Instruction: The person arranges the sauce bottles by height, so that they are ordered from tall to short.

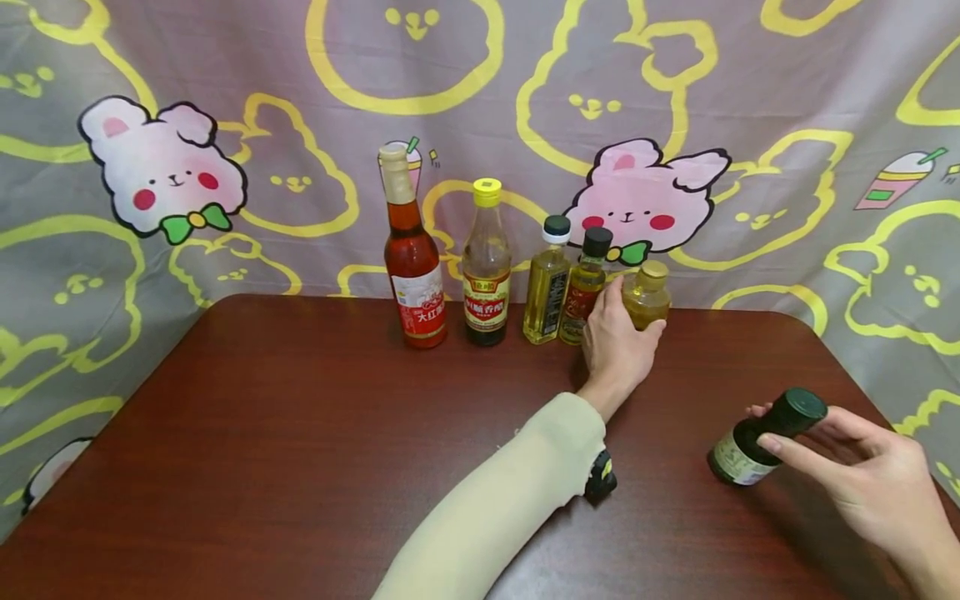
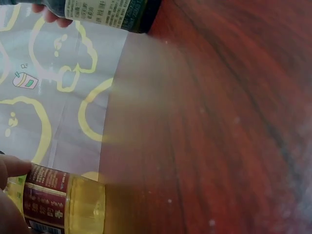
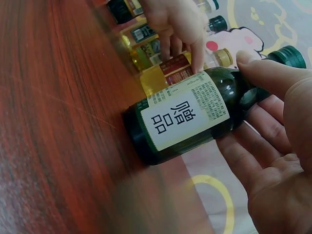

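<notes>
My left hand [image 1: 618, 346] grips a small bottle of yellow oil [image 1: 649, 302] with a gold cap, thumb on its right side and fingers on its left. This bottle's dark red label [image 2: 46, 199] shows in the left wrist view. My right hand [image 1: 888, 479] holds a dark green glass bottle [image 1: 744, 452] near its neck, between thumb and fingers. The green bottle leans, cap toward the hand; whether its base touches the table cannot be told. Its pale label [image 3: 183, 116] faces the right wrist camera.
Left of the left hand, a dark-capped oil bottle [image 1: 581, 292], a square oil bottle [image 1: 546, 292], a yellow-capped vinegar bottle [image 1: 487, 267] and a tall red bottle [image 1: 416, 275] stand in a row. They stand on the brown table [image 1: 262, 433], before a patterned curtain [image 1: 277, 50].
</notes>
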Tool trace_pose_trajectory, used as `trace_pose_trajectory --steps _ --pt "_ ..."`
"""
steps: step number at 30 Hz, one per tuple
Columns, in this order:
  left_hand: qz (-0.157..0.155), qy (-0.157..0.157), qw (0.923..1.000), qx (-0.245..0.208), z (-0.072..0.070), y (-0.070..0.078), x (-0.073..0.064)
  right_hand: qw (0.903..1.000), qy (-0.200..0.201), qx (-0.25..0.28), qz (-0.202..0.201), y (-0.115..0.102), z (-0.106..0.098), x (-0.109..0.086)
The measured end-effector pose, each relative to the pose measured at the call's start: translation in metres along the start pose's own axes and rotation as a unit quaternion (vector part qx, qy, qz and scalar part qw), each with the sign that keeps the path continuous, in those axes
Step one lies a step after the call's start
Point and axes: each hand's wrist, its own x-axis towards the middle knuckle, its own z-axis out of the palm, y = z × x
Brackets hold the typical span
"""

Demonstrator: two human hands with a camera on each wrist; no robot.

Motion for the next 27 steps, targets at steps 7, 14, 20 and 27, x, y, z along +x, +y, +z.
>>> trace_pose_trajectory --steps 7,14,20,27 --pt "-0.008 -0.003 0.9999 0.015 0.001 0.0027 0.0002 0.9993 -0.018 -0.034 -0.006 -0.0032 -0.0031 -0.0012" --pt "0.006 -0.014 0.9994 0.033 0.001 0.001 -0.0002 0.9972 -0.021 -0.071 0.006 -0.0002 -0.0048 -0.0015" --pt "0.009 -0.009 0.9997 0.02 0.0002 -0.0016 0.0007 0.992 0.007 -0.126 0.007 0.0001 -0.0028 0.0024" --pt "-0.006 0.002 0.9998 -0.016 0.0001 -0.0039 0.0004 0.9759 0.04 -0.19 0.099 -0.0066 -0.0045 0.0049"
